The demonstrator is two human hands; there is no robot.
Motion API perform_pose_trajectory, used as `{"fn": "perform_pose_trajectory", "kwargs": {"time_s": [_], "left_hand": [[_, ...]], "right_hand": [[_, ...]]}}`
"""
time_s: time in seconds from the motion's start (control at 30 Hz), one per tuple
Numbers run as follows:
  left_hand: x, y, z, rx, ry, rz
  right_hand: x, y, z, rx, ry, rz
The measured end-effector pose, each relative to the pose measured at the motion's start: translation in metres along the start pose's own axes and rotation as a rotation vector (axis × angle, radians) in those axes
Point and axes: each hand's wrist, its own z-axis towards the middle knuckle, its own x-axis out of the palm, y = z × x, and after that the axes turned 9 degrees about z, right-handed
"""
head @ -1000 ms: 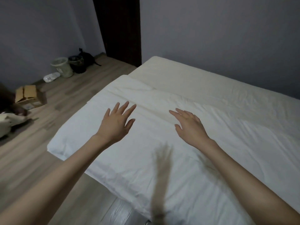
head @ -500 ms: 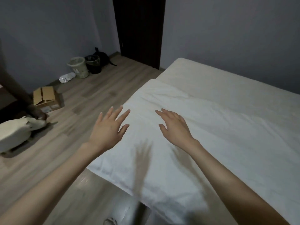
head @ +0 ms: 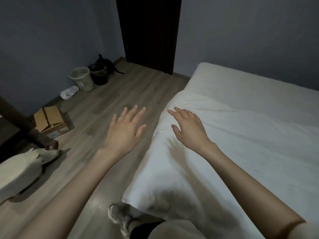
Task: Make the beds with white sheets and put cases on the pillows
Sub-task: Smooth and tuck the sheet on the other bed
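A white sheet [head: 241,144] lies spread over the cream mattress [head: 250,83], whose far strip shows uncovered. My right hand [head: 189,128] hovers over the sheet's left edge, fingers straight and spread, holding nothing. My left hand [head: 125,130] hangs in the air over the wooden floor, left of the bed, fingers straight and empty. A pale pillow [head: 19,173] lies on the floor at the left.
A cardboard box [head: 51,123] sits on the floor at the left. Two bins [head: 82,80] and a dark bag stand against the far wall beside a dark door [head: 150,31]. My shoe [head: 119,216] is at the bed's near corner.
The view has swung left, so both hands now sit near the bed's left edge. My left hand has passed from over the sheet to over the floor. Both stay empty.
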Motion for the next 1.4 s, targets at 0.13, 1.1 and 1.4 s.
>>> {"fn": "perform_pose_trajectory", "kwargs": {"time_s": [0.13, 1.1, 1.4], "left_hand": [[0.002, 0.081, 0.056, 0.063, 0.003, 0.052], [0.076, 0.154, 0.580, 1.017, 0.133, -0.088], [0.130, 0.043, 0.684, 1.261, 0.366, -0.170]], "right_hand": [[0.041, 0.038, 0.077, 0.018, -0.023, -0.030], [0.109, -0.005, 0.368, 1.091, -0.356, 0.044], [0.119, -0.062, 0.380, 1.469, -0.477, 0.075]]}}
